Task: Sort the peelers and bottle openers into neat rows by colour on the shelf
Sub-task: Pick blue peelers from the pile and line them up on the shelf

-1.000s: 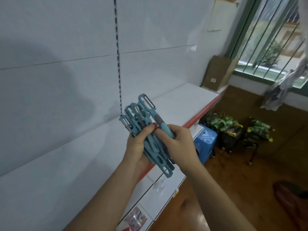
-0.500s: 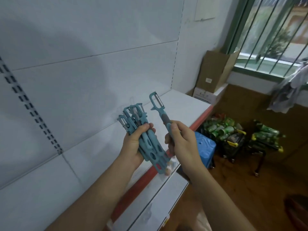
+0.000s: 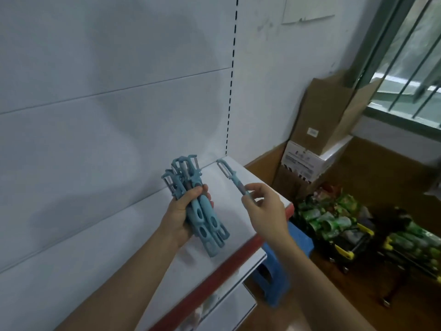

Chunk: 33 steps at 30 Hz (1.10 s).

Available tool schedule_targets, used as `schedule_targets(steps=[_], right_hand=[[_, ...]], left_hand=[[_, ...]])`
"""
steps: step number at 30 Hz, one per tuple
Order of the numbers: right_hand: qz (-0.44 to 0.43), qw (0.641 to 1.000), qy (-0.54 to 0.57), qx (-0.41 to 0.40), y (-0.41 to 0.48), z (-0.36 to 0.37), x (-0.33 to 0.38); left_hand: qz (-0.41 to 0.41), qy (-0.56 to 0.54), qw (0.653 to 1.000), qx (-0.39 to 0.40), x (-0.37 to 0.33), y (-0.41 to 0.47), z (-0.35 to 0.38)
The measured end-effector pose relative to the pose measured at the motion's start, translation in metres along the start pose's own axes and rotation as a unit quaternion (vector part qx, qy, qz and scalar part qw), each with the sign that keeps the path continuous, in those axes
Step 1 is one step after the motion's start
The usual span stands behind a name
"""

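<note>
My left hand grips a bundle of several teal peelers, blade heads up and handle ends hanging below my palm, above the white shelf. To its right my right hand pinches the handle of a single teal peeler. That peeler's blade head points up and left toward the far right corner of the shelf. The two hands are apart, with a gap of bare shelf between them.
The shelf has a red front edge and a white back panel with a slotted upright. A lower shelf sits below. Right of the shelf stand cardboard boxes, a blue stool and green packets in baskets.
My right hand pulled one peeler out of the bundle and carried it right and toward the shelf's far corner. My left hand keeps the bundle. My view swung right.
</note>
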State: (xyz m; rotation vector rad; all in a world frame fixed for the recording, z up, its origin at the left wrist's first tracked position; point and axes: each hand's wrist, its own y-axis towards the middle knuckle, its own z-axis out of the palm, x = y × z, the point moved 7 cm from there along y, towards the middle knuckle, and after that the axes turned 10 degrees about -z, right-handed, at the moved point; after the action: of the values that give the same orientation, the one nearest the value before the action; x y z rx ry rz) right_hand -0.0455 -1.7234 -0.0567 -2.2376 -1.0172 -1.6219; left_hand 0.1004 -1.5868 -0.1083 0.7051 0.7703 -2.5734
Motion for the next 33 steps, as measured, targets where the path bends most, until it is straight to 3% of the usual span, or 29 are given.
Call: schedule_targets(steps=[4,12,24,33], right_hand=[[-0.015,0.997,-0.067,0.027,0.047,0.012,-0.03],[-0.027,0.994,-0.09,0.057,0.111,0.028,-0.063],[-0.133,0.949,-0.262,0.115,0.126,0.05,-0.069],[-0.13,0.96,-0.219,0.115,0.141,0.055,-0.071]], left_hand=[[0.01,-0.001,1.0,-0.027,-0.003,0.045,0.005],[0.02,0.02,1.0,-0.002,-0.006,0.099,0.022],[-0.01,0.038,0.999,0.011,0.001,0.109,0.018],[-0.005,0.02,1.0,0.0,0.001,0.106,0.019]])
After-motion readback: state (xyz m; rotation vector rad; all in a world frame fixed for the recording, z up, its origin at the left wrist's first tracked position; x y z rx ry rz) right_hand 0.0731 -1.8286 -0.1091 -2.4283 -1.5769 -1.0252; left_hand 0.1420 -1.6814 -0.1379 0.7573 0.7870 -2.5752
